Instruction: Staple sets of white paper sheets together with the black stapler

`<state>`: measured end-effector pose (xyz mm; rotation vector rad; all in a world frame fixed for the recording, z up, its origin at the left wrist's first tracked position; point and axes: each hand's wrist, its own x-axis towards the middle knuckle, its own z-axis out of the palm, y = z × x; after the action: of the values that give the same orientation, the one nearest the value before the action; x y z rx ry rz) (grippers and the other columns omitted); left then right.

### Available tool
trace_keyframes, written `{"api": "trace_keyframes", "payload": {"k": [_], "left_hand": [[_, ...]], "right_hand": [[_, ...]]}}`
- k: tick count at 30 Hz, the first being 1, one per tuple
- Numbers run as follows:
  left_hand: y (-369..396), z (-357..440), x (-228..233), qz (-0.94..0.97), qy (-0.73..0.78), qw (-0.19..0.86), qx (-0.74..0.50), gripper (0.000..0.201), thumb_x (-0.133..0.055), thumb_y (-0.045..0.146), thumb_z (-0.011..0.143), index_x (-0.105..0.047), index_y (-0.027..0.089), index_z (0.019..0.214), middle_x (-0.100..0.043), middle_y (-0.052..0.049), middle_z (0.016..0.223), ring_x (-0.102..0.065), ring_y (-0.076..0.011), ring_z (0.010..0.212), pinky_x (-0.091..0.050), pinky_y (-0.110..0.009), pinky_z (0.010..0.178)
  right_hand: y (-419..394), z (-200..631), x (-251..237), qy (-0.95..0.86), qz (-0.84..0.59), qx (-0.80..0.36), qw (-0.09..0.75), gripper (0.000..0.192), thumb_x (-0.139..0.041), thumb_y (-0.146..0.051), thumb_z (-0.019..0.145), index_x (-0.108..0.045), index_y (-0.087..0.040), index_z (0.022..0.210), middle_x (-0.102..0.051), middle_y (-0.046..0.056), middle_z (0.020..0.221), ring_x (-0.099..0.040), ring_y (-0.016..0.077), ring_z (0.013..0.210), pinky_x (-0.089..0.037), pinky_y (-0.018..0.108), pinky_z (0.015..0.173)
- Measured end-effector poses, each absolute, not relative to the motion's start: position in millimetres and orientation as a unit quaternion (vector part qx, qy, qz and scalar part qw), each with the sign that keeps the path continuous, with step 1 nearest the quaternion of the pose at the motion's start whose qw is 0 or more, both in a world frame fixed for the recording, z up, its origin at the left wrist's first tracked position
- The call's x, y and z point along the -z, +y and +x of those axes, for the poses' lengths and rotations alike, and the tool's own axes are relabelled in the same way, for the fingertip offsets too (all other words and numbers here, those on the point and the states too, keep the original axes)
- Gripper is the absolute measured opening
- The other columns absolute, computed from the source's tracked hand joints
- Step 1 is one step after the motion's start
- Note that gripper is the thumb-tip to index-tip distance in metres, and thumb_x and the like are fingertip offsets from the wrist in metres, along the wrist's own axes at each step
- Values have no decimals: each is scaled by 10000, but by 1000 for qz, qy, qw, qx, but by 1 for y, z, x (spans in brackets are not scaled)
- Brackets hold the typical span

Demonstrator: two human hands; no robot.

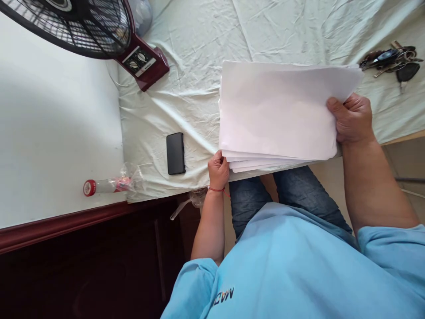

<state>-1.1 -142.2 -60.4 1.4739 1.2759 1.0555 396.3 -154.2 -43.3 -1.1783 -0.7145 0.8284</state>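
We have a loose stack of paper [279, 110] in both hands, over the near edge of the cloth-covered worktop [199, 106], directly in front of our body. Our right hand [353, 117] grips the right side, thumb flat on the top sheet and the other fingers tucked beneath; our left hand [219, 169] is curled closed on the near left corner, though we cannot tell how many sheets it has caught. The near edge is uneven, with lower sheets stepping out below the top one, and the far right corner bends a little. We cannot tell how much of the weight the worktop bears. We judge each sheet light and floppy, easily creased, while the whole stack should have modest weight and sag if held at one end only. The faces are probably smooth enough to slide over one another, so we would take hold at opposite edges, thumbs above and fingers below, pressing through the full thickness and avoiding a hard pinch at a corner. A dark phone [175, 153] lies to the left, and a bunch of keys [393, 62] lies beyond our right hand.
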Motion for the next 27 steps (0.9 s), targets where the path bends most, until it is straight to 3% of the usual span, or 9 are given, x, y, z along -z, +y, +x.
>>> {"api": "trace_keyframes", "payload": {"k": [4, 7, 10, 13, 18, 22, 27], "left_hand": [[-141, 1, 60, 580, 492, 468, -450, 258, -700, 396, 987, -772, 164, 900, -721, -20, 823, -664, -150, 838, -525, -238, 831], [-140, 2, 60, 549, 487, 491, -469, 116, -726, 272, 914, -779, 170, 929, -739, -10, 856, -673, -132, 835, -543, -226, 851], [-139, 3, 60, 535, 486, 496, -481, 109, -741, 194, 838, -785, 175, 937, -756, -9, 894, -687, -130, 865, -551, -222, 864], [-139, 4, 59, 537, 486, 495, -481, 81, -741, 200, 855, -776, 180, 926, -738, -2, 863, -682, -129, 859, -550, -218, 851], [-138, 6, 56, 532, 504, 489, -473, 242, -779, 420, 946, -778, 179, 974, -764, -23, 925, -673, -126, 851, -550, -213, 805], [-138, 10, 51, 526, 515, 489, -467, 410, -831, 585, 919, -773, 179, 943, -740, -11, 873, -639, -113, 795, -523, -200, 747], [-138, 20, 41, 446, 509, 549, -491, 699, -611, 866, 943, -755, 182, 921, -669, -20, 755, -627, -136, 694, -506, -252, 652]], "right_hand": [[-157, 396, 41, -327, -521, -399, 681, 593, -1048, -538, 613, -846, -186, 1046, -826, 102, 1032, -798, 297, 1098, -661, 495, 1048], [-158, 396, 41, -327, -519, -413, 673, 572, -1054, -500, 610, -843, -193, 1045, -835, 97, 1073, -797, 296, 1121, -664, 485, 1054], [-159, 396, 41, -323, -516, -420, 673, 551, -1056, -474, 612, -844, -196, 1037, -839, 93, 1075, -800, 295, 1123, -667, 485, 1056], [-159, 395, 41, -324, -513, -421, 674, 539, -1052, -459, 628, -849, -192, 1050, -841, 93, 1061, -807, 291, 1098, -662, 497, 1069], [-159, 392, 38, -325, -507, -412, 684, 576, -1050, -466, 633, -850, -210, 1108, -845, 75, 1105, -807, 270, 1089, -641, 499, 1121], [-159, 390, 36, -325, -506, -399, 692, 555, -1053, -447, 630, -853, -224, 1097, -844, 65, 1149, -804, 259, 1097, -621, 493, 1163], [-160, 391, 39, -338, -526, -383, 680, 542, -1049, -464, 643, -847, -217, 1081, -839, 76, 1156, -795, 254, 1094, -628, 501, 1135]]}}
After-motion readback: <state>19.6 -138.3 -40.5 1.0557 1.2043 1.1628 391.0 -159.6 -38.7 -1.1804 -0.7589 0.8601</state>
